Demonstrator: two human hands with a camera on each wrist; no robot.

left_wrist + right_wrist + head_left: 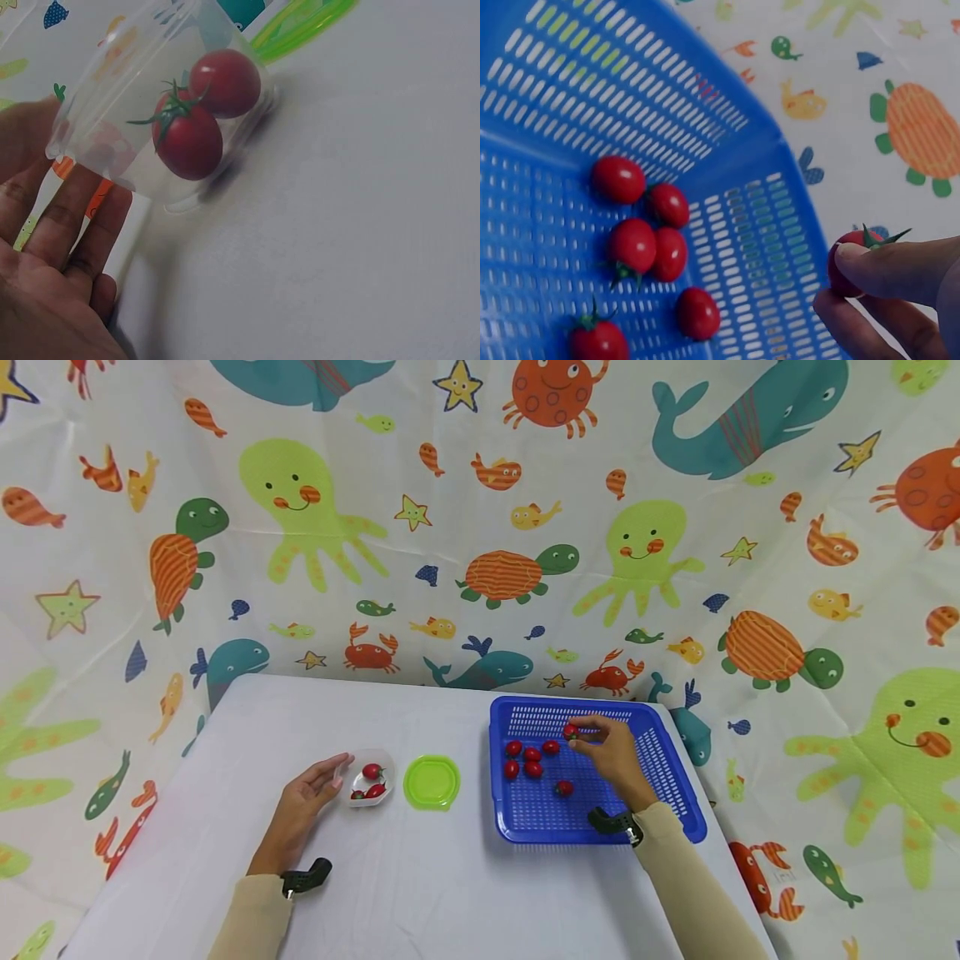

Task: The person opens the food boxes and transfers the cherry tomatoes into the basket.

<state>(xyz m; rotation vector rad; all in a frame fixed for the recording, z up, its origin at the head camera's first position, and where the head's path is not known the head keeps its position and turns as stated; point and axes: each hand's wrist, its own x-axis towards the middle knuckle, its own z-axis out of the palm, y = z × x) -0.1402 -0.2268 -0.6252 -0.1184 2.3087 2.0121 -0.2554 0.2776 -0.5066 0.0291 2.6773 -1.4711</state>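
Pinches a red cherry tomato (571,732) between thumb and fingertips of the right hand (613,757), narrow around the fruit, with green leaves showing at the stem end in the right wrist view. Has this fruit over the far part of a blue perforated basket (528,814); cannot tell how high. Below, in the basket, with six loose tomatoes (533,769): five grouped toward the far left, one apart, nearer the front.

Touches the left rim of a small clear plastic container (356,777) with the left hand (302,800), wide rather than clenched, fingers relaxed and nearly straight. Cannot tell how firmly. Inside the container, at least two whole tomatoes (372,771), close together, one with a leafy green stem end facing the hand in the left wrist view.

Between container and basket, near both, a lime-green lid (432,782), flat on the white table (420,881). Farther out, black wrist straps (303,878) at both wrists and beige sleeves (251,918). Behind the table, a white curtain (442,531) printed with turtles, octopuses, whales, crabs, fish and starfish.
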